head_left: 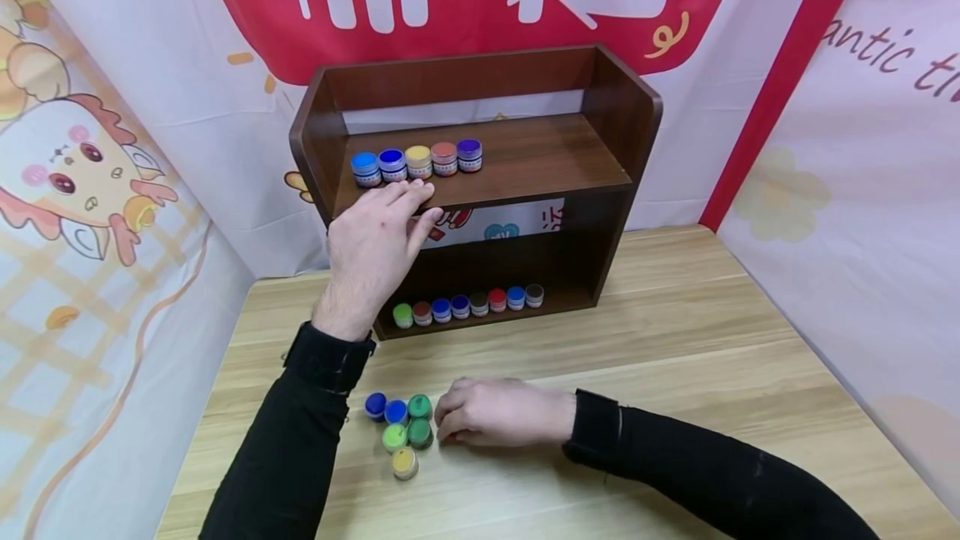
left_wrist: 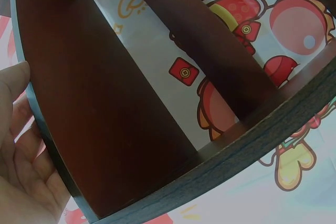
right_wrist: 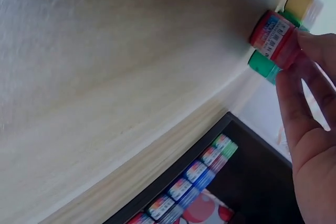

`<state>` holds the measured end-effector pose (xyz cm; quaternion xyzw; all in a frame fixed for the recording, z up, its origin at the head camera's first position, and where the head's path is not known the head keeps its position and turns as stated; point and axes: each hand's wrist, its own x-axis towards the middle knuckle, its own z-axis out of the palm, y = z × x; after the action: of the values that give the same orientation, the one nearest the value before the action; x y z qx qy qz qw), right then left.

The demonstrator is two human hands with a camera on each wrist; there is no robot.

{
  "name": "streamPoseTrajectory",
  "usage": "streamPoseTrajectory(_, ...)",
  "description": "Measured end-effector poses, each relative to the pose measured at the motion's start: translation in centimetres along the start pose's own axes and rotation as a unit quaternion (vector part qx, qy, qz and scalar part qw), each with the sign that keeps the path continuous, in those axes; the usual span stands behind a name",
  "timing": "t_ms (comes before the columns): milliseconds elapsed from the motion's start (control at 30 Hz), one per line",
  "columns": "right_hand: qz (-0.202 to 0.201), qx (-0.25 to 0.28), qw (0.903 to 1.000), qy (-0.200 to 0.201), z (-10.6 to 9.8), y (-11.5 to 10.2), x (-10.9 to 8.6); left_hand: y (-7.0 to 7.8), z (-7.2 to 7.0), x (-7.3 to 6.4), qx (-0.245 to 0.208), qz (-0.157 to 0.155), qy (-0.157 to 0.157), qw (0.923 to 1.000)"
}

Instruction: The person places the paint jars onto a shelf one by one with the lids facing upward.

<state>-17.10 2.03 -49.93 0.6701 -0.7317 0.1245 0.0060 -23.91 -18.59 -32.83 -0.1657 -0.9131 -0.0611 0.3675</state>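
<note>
In the head view my left hand (head_left: pixel 378 232) rests at the front edge of the upper shelf, fingertips just in front of the yellow-lidded paint jar (head_left: pixel 418 161). Thumb and relaxed fingers (left_wrist: pixel 39 174) lie along the board's edge in the left wrist view. Down on the table, my right hand (head_left: pixel 506 412) pinches a small red paint jar (right_wrist: pixel 272 38) between thumb and fingers; from above the hand mostly hides it. Right beside it stand green jars (head_left: pixel 420 433), a light green jar (head_left: pixel 394 438), blue jars (head_left: pixel 396 412) and a yellow jar (head_left: pixel 405 463).
A dark brown two-tier shelf (head_left: pixel 555 158) stands at the back of the wooden table (head_left: pixel 675 340). Several jars line its upper board, including a purple-lidded one (head_left: pixel 469 155). Another row, with a red jar (head_left: pixel 497 300), runs along the bottom board. Printed cloth hangs behind and at both sides.
</note>
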Motion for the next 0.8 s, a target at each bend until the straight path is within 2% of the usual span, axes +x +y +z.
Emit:
streamPoseTrajectory(200, 0.073, 0.030, 0.9968, -0.002, -0.3, 0.9, -0.3, 0.0, 0.0, 0.0, -0.001, -0.001, 0.001, 1.0000)
streamPoseTrajectory(400, 0.139, 0.029, 0.9894, 0.030, -0.3, 1.2, -0.2, 0.0, 0.0, 0.0, -0.002, -0.002, 0.001, 1.0000)
streamPoseTrajectory(500, 0.175, 0.037, 0.9824, 0.052, -0.3, 1.2, -0.2, 0.0, 0.0, 0.0, -0.002, -0.003, 0.002, 1.0000)
streamPoseTrajectory(667, 0.241, 0.060, 0.9654, 0.080, -0.4, 0.9, -0.2, 0.0, 0.0, 0.0, -0.001, -0.002, 0.000, 1.0000)
streamPoseTrajectory(733, 0.257, 0.060, 0.9610, 0.083, -0.4, 0.9, -0.2, 0.0, 0.0, 0.0, -0.001, -0.002, -0.001, 1.0000)
streamPoseTrajectory(800, 0.260, 0.060, 0.9608, 0.076, -0.6, 1.0, -0.2, 0.0, 0.0, 0.0, -0.001, -0.002, -0.001, 1.0000)
